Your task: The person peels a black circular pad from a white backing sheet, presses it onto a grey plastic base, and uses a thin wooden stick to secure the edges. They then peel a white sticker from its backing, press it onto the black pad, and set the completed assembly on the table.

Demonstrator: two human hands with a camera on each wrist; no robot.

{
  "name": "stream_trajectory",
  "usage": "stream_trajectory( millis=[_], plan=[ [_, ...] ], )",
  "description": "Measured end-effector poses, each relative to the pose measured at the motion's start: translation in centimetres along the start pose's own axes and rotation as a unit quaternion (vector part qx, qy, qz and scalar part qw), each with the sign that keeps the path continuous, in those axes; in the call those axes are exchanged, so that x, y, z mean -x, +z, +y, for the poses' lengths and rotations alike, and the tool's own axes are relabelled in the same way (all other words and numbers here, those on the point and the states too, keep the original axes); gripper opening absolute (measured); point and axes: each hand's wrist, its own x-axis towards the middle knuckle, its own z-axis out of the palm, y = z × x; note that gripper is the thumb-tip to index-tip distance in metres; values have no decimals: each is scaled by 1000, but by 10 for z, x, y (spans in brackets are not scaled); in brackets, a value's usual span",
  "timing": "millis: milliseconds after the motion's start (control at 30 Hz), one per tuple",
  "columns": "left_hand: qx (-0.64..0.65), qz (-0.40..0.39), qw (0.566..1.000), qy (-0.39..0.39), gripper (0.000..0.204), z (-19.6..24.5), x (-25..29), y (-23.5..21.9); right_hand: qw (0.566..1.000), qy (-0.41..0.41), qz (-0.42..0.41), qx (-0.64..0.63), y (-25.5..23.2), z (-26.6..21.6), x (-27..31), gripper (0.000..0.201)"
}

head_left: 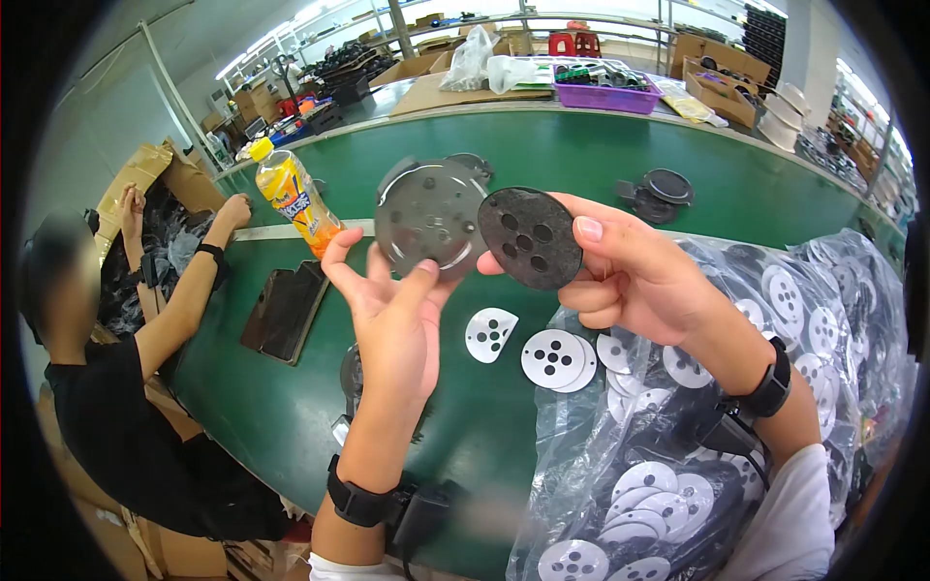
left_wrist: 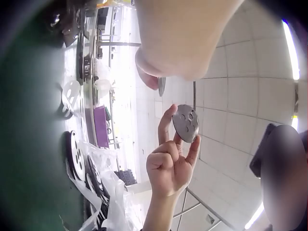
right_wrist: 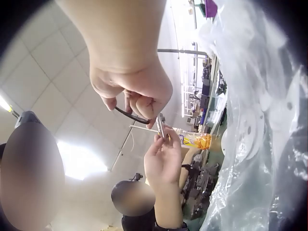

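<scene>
My left hand [head_left: 392, 324] grips a round, see-through smoky cover [head_left: 412, 218] by its lower edge, raised above the green table. Just to the right, my right hand [head_left: 630, 276] pinches a flat black disc [head_left: 526, 225] between thumb and fingers, its face with several round holes turned toward the head camera. Disc and cover stand side by side, their edges close together. From the right wrist, the black disc [right_wrist: 131, 116] appears nearly edge-on. In the left wrist view, its other face [left_wrist: 185, 127] looks grey, with fingertips at its rim.
White perforated discs [head_left: 552, 358] lie below the hands; many more fill a clear plastic bag [head_left: 707, 416] on the right. A dark phone-like slab [head_left: 284, 310] and an orange drink bottle [head_left: 295, 198] are left. Black round parts [head_left: 664, 194] lie farther back. Another person [head_left: 116, 378] sits left.
</scene>
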Motion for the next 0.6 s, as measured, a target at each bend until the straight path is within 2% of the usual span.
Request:
stream_trajectory(
  millis=[67, 100, 133, 200, 233, 300, 467, 533, 600],
  plan=[
    [54, -22, 996, -65, 40, 2, 3, 5, 1000, 0, 1, -9, -1, 0, 0, 59],
    [55, -22, 996, -64, 40, 3, 3, 5, 999, -2, 8, -34, -1, -2, 1, 51],
    [70, -34, 991, -110, 40, 5, 3, 4, 998, -5, 15, -58, -1, -3, 2, 43],
    [111, -51, 976, -183, 45, 6, 2, 3, 999, -2, 12, -51, -4, -5, 2, 43],
    [113, -50, 975, -182, 45, 9, 1, 3, 999, -1, 9, -45, -5, -5, 2, 43],
    [241, -72, 945, -209, 41, 16, 0, 5, 999, 0, 12, -47, -5, -4, 1, 43],
    [225, -76, 952, -194, 44, 14, 5, 8, 998, -2, 5, -55, -7, -4, 1, 44],
    [229, -70, 951, -195, 44, 13, 6, 10, 999, -30, 19, 6, -4, -5, 2, 44],
    [217, -113, 949, -199, 48, 12, 6, 12, 999, -36, 20, 13, -4, -5, 2, 43]
  ],
)
